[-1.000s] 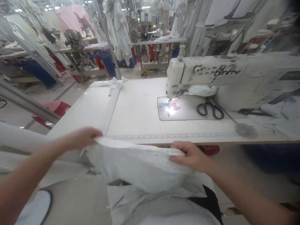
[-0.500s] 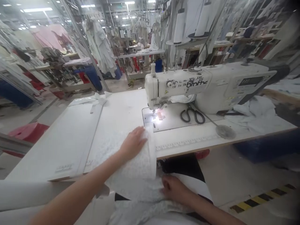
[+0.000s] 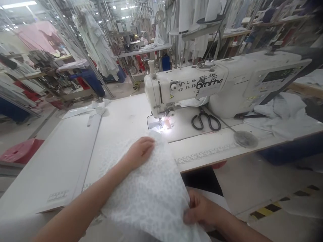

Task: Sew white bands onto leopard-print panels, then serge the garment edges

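The left hand (image 3: 140, 152) lies flat, fingers loosely curled, on the white patterned fabric (image 3: 151, 191) spread over the near edge of the sewing table (image 3: 75, 151), its leading corner just short of the lit needle (image 3: 160, 123) of the sewing machine (image 3: 191, 87). The right hand (image 3: 202, 211) pinches the fabric's lower edge below the table. To feed it well, keep the cloth smooth under the palm, the edge taut and fingers clear of the needle; scissors (image 3: 205, 121) lie beside it
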`<state>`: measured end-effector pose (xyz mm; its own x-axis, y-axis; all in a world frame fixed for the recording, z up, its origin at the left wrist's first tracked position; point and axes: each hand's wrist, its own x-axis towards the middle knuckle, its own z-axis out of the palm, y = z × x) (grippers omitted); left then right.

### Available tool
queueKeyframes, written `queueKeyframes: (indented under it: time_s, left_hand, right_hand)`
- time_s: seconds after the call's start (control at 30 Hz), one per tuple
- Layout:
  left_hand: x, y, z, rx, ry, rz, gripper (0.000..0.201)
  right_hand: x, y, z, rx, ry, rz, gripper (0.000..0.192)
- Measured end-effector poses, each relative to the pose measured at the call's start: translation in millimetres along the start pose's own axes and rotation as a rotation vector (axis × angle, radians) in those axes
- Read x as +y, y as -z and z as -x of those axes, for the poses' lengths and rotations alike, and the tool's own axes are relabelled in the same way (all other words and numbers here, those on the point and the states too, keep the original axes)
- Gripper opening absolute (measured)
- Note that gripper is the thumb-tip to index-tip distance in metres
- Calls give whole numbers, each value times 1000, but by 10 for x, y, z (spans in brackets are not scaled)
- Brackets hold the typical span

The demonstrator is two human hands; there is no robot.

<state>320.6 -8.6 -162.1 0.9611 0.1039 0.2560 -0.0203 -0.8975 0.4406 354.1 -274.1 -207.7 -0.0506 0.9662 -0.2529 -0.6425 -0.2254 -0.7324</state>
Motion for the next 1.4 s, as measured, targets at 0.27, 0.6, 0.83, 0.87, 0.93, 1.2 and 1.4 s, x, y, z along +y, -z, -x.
queueKeyframes:
  time_s: [0.27,0.6,0.83,0.87,0.93,1.2,1.4]
  left_hand:
    - [141,89,131,-361,-73,-233,56]
    - [-106,101,-270,-325,-131,-252,54]
    - [237,138,233,113,-113,150,17]
    - [368,136,321,120,-85,200,17]
    - [640,97,495,84,-44,307,17]
    - [1176,-359,881,-73,226,919,9]
    - [1174,-471,890,35,496,1360,14]
  right_hand:
    - [496,372,-143,298,-33,901,11]
    - [135,626,-136,660,15,1369,22]
    - [244,780,410,733,-332,1384,11]
    - [204,759,411,703,-309,1363,13]
    - [60,664,367,655,-183,1269,22]
    - [-522,-105,288,476,388,661,24]
    - [-625,-241,272,501,574,752,17]
